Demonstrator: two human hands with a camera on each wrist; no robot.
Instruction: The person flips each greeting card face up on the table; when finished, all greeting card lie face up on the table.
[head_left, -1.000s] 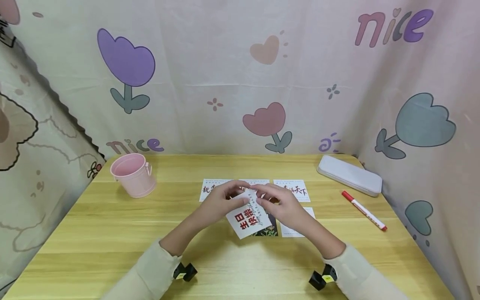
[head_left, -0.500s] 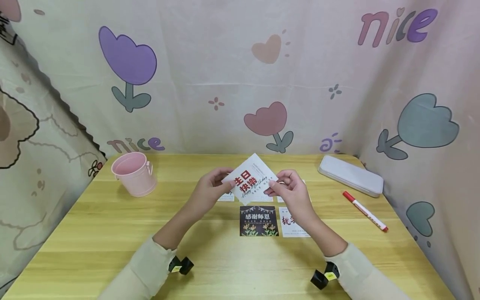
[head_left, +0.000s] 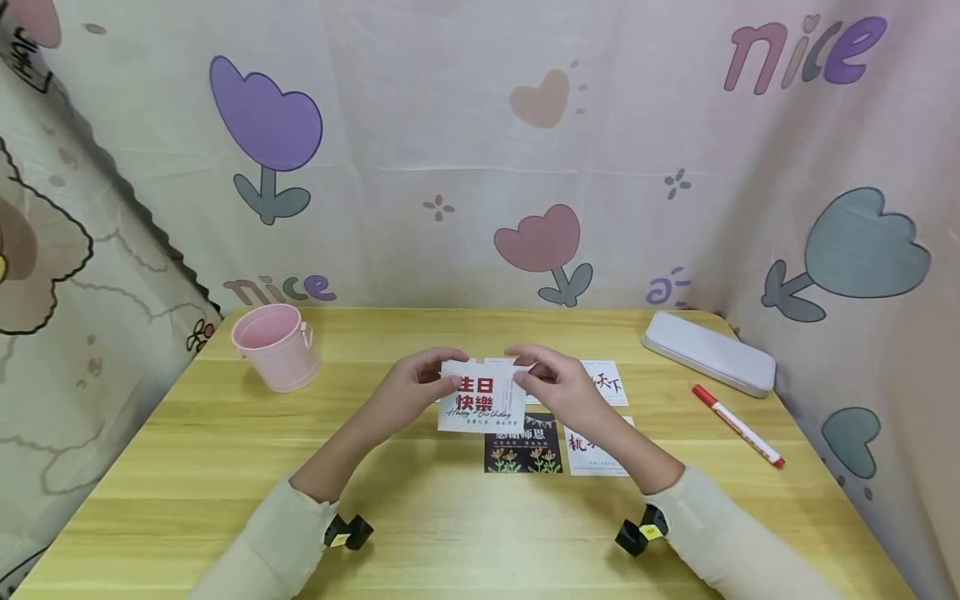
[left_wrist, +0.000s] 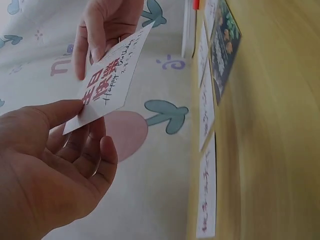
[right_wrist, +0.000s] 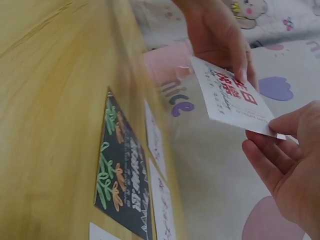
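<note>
A white birthday card with red characters and black script is held upright above the table, its text facing me. My left hand pinches its left edge, thumb in front and fingers behind. At the opposite edge my right hand pinches it the same way. Both wrist views show the birthday card clear of the tabletop. Beneath and behind it lie a black card with flowers, a white card to its right, and a back row of white cards including the rightmost card, partly covered by hands.
A pink bucket stands at the table's back left. At the back right lie a white case and a red-and-white marker. A patterned curtain hangs behind the wooden table.
The birthday card has been turned from tilted, first one way then another, to level and upright. It was raised, then lowered slightly leftward. Both hands keep hold of it.
</note>
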